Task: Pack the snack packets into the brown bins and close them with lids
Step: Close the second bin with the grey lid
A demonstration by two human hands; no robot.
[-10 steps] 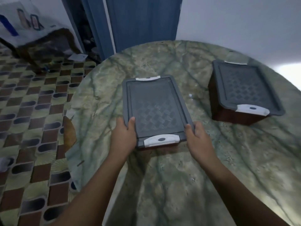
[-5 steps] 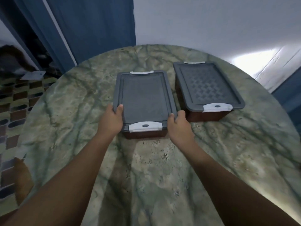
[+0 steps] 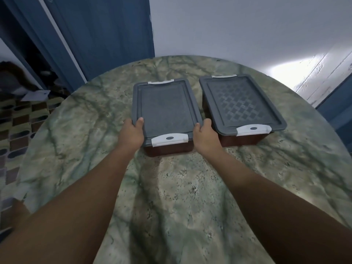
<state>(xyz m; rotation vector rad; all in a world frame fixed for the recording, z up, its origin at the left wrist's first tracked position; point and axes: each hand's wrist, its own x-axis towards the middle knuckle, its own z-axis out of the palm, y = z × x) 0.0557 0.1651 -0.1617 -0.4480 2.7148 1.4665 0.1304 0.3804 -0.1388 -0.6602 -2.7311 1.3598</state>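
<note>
Gripping the rectangular grey-lidded brown bin [image 3: 167, 149], both hands.

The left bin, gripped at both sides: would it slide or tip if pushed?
The left bin is low and wide, so it probably slides rather than tips. The marble table looks smooth, likely helping. Its rigid-looking lid seems unlikely to flex.

Two brown bins [image 3: 168, 149] with grey diamond-patterned lids [image 3: 241, 103] and white clasps [image 3: 169, 139] on green-veined marble table [image 3: 171, 197].
</note>
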